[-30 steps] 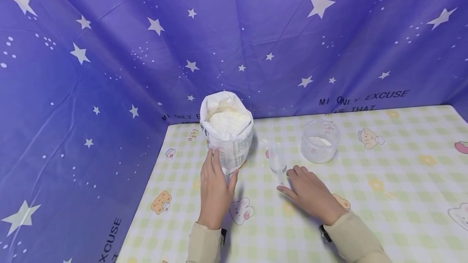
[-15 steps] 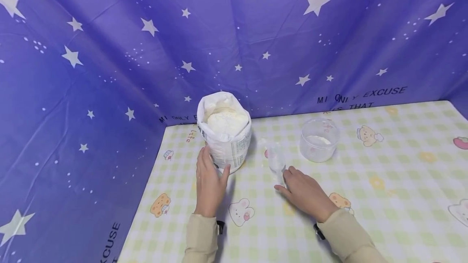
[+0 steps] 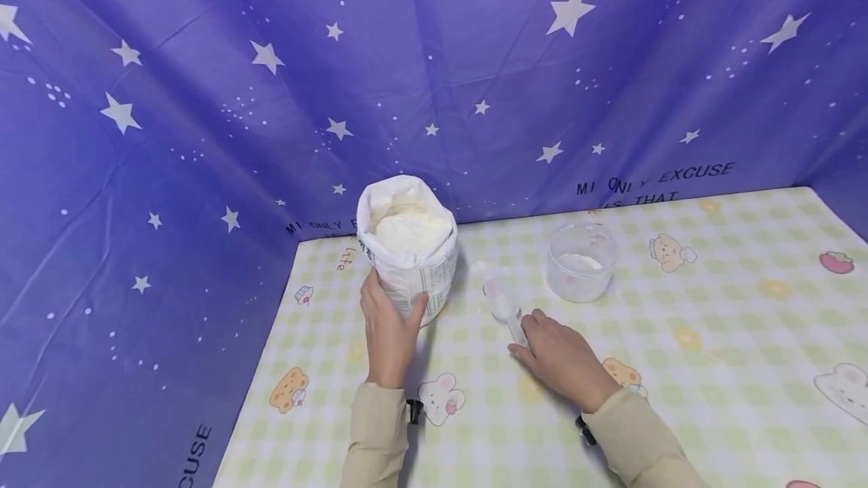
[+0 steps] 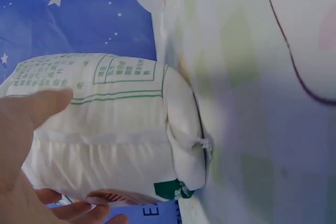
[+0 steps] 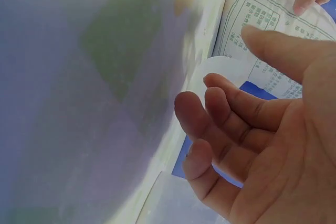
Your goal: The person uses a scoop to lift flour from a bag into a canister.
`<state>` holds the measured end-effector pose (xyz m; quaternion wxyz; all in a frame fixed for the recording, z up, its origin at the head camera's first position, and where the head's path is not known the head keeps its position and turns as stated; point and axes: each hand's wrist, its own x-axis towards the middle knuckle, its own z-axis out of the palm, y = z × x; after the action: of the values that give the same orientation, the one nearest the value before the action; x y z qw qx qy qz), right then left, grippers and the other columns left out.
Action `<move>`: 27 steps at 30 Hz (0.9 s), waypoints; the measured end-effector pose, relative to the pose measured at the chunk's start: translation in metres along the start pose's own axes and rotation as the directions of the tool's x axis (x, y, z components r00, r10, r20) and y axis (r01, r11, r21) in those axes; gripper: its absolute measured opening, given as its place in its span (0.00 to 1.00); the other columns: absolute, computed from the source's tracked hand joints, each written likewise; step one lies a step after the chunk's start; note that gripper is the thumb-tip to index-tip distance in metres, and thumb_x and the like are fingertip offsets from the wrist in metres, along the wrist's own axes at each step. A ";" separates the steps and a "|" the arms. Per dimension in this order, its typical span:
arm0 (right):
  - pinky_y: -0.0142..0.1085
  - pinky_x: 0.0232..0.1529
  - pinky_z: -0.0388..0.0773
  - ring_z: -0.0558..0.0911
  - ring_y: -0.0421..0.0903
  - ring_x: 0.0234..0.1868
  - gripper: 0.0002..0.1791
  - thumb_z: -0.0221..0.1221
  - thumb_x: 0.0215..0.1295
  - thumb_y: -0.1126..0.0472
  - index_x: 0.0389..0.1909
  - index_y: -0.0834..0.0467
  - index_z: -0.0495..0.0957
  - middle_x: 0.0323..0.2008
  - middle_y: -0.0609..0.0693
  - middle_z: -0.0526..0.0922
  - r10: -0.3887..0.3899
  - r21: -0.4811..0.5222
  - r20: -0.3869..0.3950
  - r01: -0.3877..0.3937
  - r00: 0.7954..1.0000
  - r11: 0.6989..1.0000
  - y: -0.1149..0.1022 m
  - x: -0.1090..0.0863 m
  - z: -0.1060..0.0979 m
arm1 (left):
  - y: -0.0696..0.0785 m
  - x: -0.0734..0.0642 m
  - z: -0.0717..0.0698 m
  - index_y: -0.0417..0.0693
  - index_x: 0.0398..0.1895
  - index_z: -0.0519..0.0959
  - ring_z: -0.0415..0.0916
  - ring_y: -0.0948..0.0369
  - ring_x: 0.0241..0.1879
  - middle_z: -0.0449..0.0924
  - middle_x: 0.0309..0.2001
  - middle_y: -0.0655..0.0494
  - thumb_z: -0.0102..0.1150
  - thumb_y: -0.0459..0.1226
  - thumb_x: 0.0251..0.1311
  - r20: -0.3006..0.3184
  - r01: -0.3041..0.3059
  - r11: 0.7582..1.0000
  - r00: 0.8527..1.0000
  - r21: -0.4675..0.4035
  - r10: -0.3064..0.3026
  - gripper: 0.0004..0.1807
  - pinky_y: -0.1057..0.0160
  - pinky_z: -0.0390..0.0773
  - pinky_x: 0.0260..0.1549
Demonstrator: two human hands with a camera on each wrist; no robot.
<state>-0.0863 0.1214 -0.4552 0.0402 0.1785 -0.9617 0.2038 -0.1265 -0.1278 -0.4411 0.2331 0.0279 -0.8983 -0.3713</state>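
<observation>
An upright white flour bag [image 3: 414, 277], rolled open at the top and full of pale powder, stands near the back of the table. My left hand [image 3: 388, 333] grips its lower left side; in the left wrist view the thumb [image 4: 52, 103] lies across the printed face and the other fingers curl under the far side. A clear plastic scoop [image 3: 503, 300] lies right of the bag, bowl pointing away. At its handle is my right hand [image 3: 563, 356]; the right wrist view shows loosely bent fingers [image 5: 194, 114] and thumb apart, with the scoop's pale rounded bowl behind them.
A clear round tub [image 3: 579, 281] with a little white powder at its bottom stands right of the scoop. Traces of powder lie by the scoop. The table has a green checked cloth [image 3: 732, 398], and a purple star-printed curtain [image 3: 434, 81] hangs behind and at both sides.
My left hand has slid from the bag's front round to its left side and taken hold. My right hand has come closer to the scoop handle. The head view has shifted slightly.
</observation>
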 end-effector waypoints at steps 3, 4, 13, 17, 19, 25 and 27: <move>0.32 0.20 0.64 0.63 0.41 0.22 0.15 0.64 0.65 0.53 0.34 0.62 0.75 0.25 0.47 0.66 0.011 -0.001 -0.008 -0.011 1.000 1.000 0.000 0.001 0.000 | -0.001 0.001 0.003 0.35 0.73 0.52 0.59 0.45 0.67 0.59 0.67 0.38 0.69 0.41 0.59 -0.014 0.014 1.000 1.000 0.004 -0.014 0.46 0.46 0.70 0.66; 0.33 0.20 0.64 0.63 0.41 0.22 0.16 0.64 0.65 0.53 0.35 0.62 0.75 0.25 0.47 0.66 0.013 0.003 -0.012 -0.013 1.000 1.000 0.000 0.002 0.001 | -0.002 0.002 0.004 0.35 0.73 0.52 0.59 0.45 0.67 0.59 0.67 0.38 0.69 0.40 0.59 -0.018 0.015 1.000 1.000 0.006 -0.015 0.46 0.46 0.70 0.66; 0.36 0.21 0.70 0.67 0.42 0.23 0.13 0.64 0.65 0.56 0.37 0.63 0.75 0.28 0.50 0.70 0.036 -0.001 -0.077 -0.036 0.996 0.999 0.003 0.007 0.008 | -0.002 0.003 0.009 0.35 0.72 0.51 0.57 0.45 0.66 0.58 0.66 0.37 0.66 0.37 0.61 -0.022 0.019 1.000 1.000 -0.020 -0.019 0.44 0.47 0.69 0.65; 0.37 0.20 0.70 0.68 0.43 0.23 0.09 0.64 0.64 0.61 0.34 0.62 0.74 0.27 0.49 0.70 0.048 0.015 -0.092 -0.046 0.995 0.999 0.002 0.008 0.006 | -0.001 0.004 0.010 0.35 0.72 0.50 0.57 0.45 0.65 0.58 0.66 0.37 0.66 0.37 0.61 -0.032 0.017 1.000 0.999 -0.013 -0.017 0.44 0.47 0.69 0.65; 0.36 0.18 0.68 0.66 0.43 0.22 0.08 0.62 0.65 0.63 0.31 0.60 0.73 0.26 0.49 0.69 0.056 0.027 -0.106 -0.053 0.993 0.998 0.002 0.008 0.005 | -0.001 0.004 0.010 0.35 0.72 0.51 0.57 0.45 0.66 0.58 0.66 0.38 0.66 0.37 0.61 -0.033 0.015 1.000 0.999 -0.013 -0.015 0.44 0.48 0.68 0.66; 0.34 0.18 0.64 0.65 0.42 0.20 0.08 0.55 0.67 0.67 0.27 0.57 0.73 0.22 0.46 0.68 0.099 0.092 -0.146 -0.086 0.984 0.992 0.003 0.005 -0.002 | -0.003 0.004 0.010 0.34 0.72 0.52 0.57 0.45 0.66 0.59 0.66 0.37 0.67 0.37 0.59 -0.030 0.009 1.000 1.000 -0.017 -0.010 0.44 0.48 0.67 0.67; 0.34 0.19 0.65 0.66 0.42 0.21 0.07 0.56 0.68 0.67 0.29 0.57 0.75 0.23 0.46 0.69 0.119 0.128 -0.136 -0.102 0.983 0.986 0.005 0.003 -0.005 | -0.004 0.004 0.010 0.34 0.72 0.51 0.57 0.45 0.66 0.58 0.66 0.37 0.67 0.37 0.60 -0.026 0.011 1.000 1.000 -0.019 -0.012 0.44 0.48 0.66 0.68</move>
<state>-0.0912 0.1263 -0.4522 0.0870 0.1116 -0.9507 0.2759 -0.1353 -0.1251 -0.4479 0.2430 0.0359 -0.8915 -0.3806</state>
